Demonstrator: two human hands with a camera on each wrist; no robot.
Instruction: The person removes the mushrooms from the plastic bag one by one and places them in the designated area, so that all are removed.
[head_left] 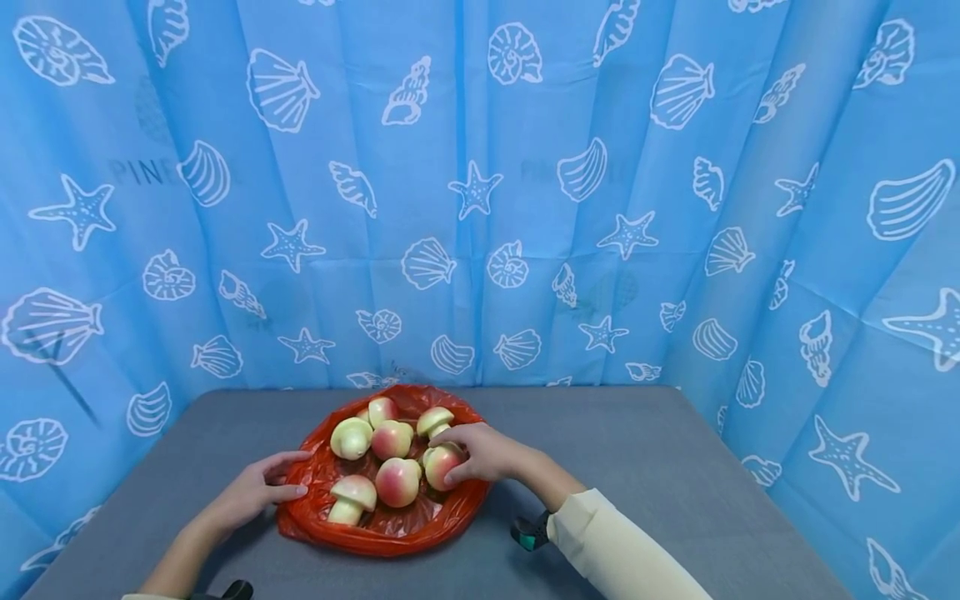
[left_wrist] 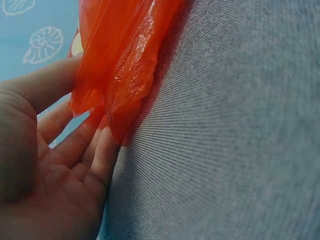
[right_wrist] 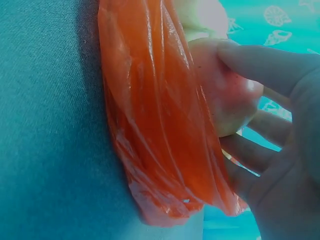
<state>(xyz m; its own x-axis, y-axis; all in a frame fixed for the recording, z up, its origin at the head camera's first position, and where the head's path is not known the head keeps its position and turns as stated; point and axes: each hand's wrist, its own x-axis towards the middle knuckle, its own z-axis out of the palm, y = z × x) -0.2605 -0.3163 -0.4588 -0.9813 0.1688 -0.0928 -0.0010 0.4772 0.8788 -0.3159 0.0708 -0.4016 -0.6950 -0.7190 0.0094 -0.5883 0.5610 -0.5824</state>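
Note:
A red plastic bag (head_left: 375, 546) lies spread on the table with its mouth open, its rim rolled outward. Inside sit several mushroom-shaped pieces with cream stems and pink-and-cream caps, such as one mushroom (head_left: 398, 482) near the middle. At the bag's left edge my left hand (head_left: 251, 492) holds the red plastic between thumb and fingers; the left wrist view shows the fingers behind the film (left_wrist: 125, 65). On the right side my right hand (head_left: 491, 452) grips a pink mushroom (right_wrist: 225, 90), thumb on its cap and fingers around the far side. Its stem is mostly hidden.
The grey table (head_left: 637, 500) extends on both sides of the bag. A blue curtain (head_left: 480, 225) with white shell prints hangs behind the table and along its sides. Dark wrist straps (head_left: 529, 533) sit near both cuffs.

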